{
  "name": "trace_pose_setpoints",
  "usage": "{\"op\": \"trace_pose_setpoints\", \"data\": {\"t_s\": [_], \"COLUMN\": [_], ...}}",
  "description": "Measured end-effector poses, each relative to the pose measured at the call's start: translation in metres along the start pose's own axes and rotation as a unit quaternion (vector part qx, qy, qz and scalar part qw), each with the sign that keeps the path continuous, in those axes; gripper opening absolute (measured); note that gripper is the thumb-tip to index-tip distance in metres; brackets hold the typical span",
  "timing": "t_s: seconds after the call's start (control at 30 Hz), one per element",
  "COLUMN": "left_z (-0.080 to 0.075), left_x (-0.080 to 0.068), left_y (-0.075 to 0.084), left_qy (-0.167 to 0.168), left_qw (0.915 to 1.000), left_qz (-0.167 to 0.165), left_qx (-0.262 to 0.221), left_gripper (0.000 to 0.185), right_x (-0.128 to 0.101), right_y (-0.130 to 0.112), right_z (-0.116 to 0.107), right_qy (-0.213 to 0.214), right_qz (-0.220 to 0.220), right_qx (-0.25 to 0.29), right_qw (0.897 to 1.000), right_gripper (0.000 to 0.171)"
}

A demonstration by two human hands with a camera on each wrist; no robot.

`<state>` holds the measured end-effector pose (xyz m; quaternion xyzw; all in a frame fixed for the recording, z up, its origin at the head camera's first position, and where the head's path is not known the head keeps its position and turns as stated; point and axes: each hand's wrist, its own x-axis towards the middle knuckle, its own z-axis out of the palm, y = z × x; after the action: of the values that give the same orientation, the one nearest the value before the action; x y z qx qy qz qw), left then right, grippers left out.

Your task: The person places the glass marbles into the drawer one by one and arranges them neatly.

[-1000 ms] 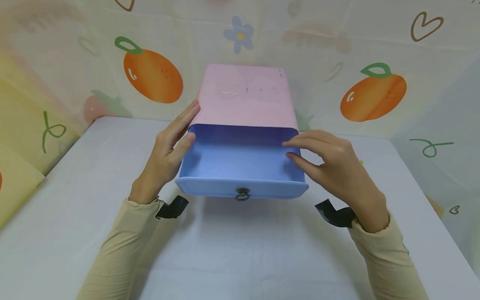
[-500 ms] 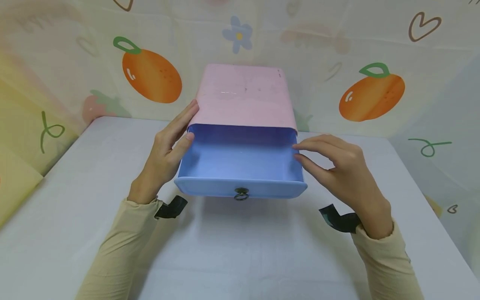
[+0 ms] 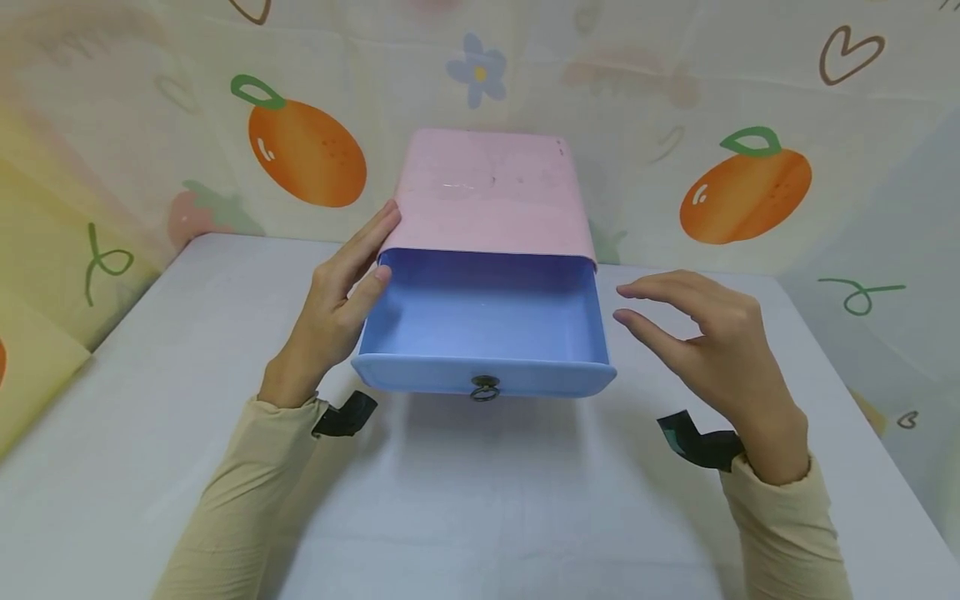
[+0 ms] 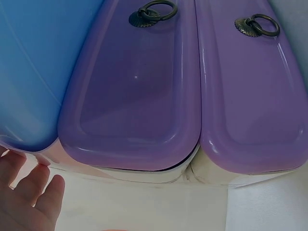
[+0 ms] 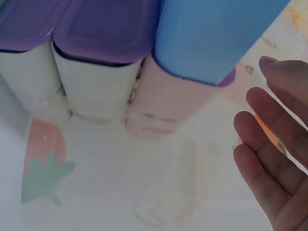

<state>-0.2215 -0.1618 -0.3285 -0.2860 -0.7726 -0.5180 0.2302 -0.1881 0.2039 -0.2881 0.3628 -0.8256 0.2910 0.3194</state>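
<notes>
A small drawer cabinet has a pink top case [image 3: 491,192] with a blue drawer [image 3: 483,321] pulled well out of it. Nothing lies inside the drawer, and a dark metal ring pull [image 3: 485,388] hangs from its front. My left hand [image 3: 330,296] rests against the case's left side, fingers fairly straight and the thumb by the drawer's left rim. To the right of the drawer, my right hand [image 3: 708,342] stays apart from it in the air, thumb and fingers spread with nothing between them. Below, the left wrist view shows two purple drawer fronts [image 4: 137,91], both pushed in.
The cabinet stands toward the back of a white-covered table [image 3: 480,517]. Close behind hangs a cloth backdrop [image 3: 615,50] printed with oranges, hearts and flowers. In the right wrist view, pale lower cases [image 5: 98,91] sit beside the pink one.
My right hand has drawn away to the right from the drawer's right rim, its thumb and fingers parting wider. The left hand, cabinet and drawer keep their places.
</notes>
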Motion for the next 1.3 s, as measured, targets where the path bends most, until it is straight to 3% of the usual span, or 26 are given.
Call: {"op": "trace_pose_setpoints", "data": {"t_s": [0.23, 0.4, 1.03, 1.3], "left_z": [0.000, 0.000, 0.000, 0.000], "left_x": [0.000, 0.000, -0.001, 0.000], "left_y": [0.000, 0.000, -0.003, -0.003], "left_qy": [-0.002, -0.002, -0.002, -0.002], "left_qw": [1.0000, 1.0000, 1.0000, 1.0000], "left_qz": [-0.002, -0.001, 0.005, 0.004], "left_qx": [0.001, 0.005, 0.000, 0.005], "left_gripper": [0.053, 0.053, 0.052, 0.052], "right_x": [-0.003, -0.005, -0.024, -0.032], "right_y": [0.013, 0.025, 0.074, 0.086], "right_z": [0.004, 0.006, 0.005, 0.008], "right_qy": [-0.012, -0.014, -0.007, -0.027], "right_qz": [0.010, 0.020, 0.108, 0.167], "right_qx": [0.009, 0.001, -0.060, -0.066], "right_qw": [1.000, 1.000, 0.992, 0.983], "right_gripper": [0.050, 0.025, 0.031, 0.027]}}
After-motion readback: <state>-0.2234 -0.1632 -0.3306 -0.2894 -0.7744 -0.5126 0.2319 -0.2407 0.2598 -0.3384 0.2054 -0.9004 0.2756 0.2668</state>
